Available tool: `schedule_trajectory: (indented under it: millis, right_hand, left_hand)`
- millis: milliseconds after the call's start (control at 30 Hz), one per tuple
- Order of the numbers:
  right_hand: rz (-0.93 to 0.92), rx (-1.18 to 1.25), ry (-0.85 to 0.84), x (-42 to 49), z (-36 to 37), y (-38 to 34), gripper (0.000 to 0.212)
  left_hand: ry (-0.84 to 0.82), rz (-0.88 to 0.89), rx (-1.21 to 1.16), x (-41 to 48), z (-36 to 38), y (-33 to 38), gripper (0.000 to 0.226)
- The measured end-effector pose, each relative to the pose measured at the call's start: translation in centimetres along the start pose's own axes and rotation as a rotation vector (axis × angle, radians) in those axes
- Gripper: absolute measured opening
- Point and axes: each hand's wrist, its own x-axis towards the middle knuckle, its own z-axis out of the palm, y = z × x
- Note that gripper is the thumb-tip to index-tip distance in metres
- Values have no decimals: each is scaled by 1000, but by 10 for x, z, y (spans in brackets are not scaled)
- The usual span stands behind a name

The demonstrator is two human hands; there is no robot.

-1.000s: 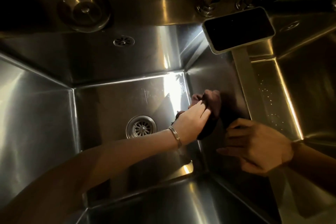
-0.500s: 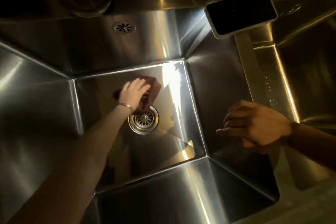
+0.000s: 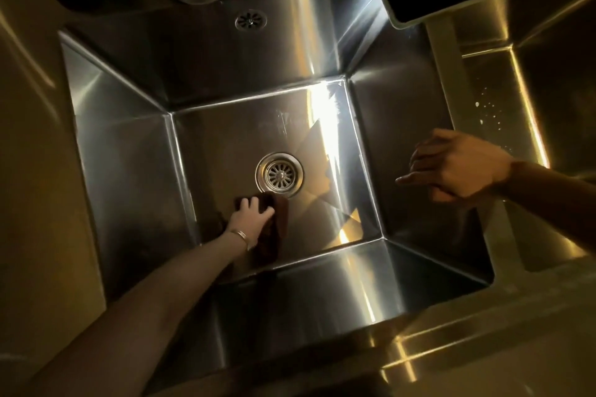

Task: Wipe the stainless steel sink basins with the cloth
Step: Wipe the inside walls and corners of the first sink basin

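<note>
Left hand (image 3: 250, 215), fingers spread, presses one dark crumpled cloth (image 3: 279, 223) (soft-looking) on the square brushed-steel basin (image 3: 129, 171) beside one round drain (image 3: 279, 175); right hand (image 3: 458, 167) rests relaxed.

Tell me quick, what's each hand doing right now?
Left hand: open, fingers pressing the cloth on the basin floor.
Right hand: open, fingers loosely curled, holding nothing.
</note>
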Motion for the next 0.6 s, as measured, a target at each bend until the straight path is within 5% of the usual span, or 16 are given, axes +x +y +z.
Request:
schedule_trajectory:
  millis: [200,400,500,600]
  right_hand:
    - [-2,4,18,-2,4,1,41]
    - [32,-21,-32,-5,8,2,42]
    - [23,-6,-19,-5,10,3,43]
    - [29,-32,-33,-5,8,2,45]
  left_hand:
    - [5,461,129,28,-3,85,76]
    - [191,445,80,68,-37,141,80]
    - [124,695,219,60,-16,156,62]
    - [61,788,241,51,0,150,69]
